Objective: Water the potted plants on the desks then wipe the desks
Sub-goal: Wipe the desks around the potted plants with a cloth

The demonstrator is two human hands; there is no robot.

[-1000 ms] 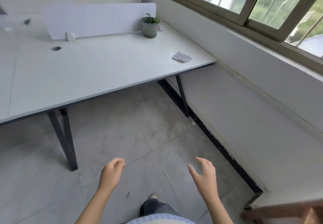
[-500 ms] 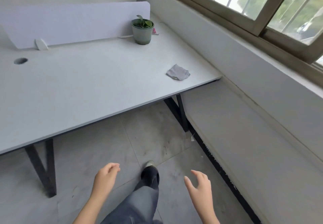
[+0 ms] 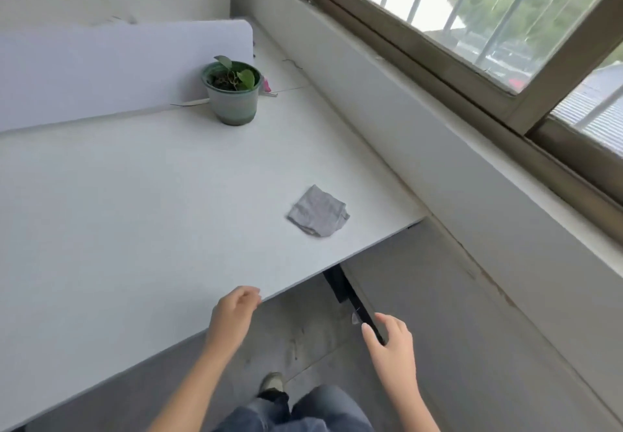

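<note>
Both empty — left hand [image 3: 232, 317] loosely curled at desk [image 3: 118, 229] edge, right hand [image 3: 392, 347] spread open over floor; grey cloth [image 3: 318, 211] crumpled near desk's right corner; potted plant [image 3: 232, 92] upright by divider [image 3: 101, 67], well apart from cloth.

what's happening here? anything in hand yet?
Nothing in hand. A person stands at the near edge of a white desk; both the left hand and right hand are empty and open, the left at the desk edge, the right over the floor. A folded grey cloth lies untouched near the desk's right corner. A small potted plant stands at the back by the divider. No watering container is visible.
</note>
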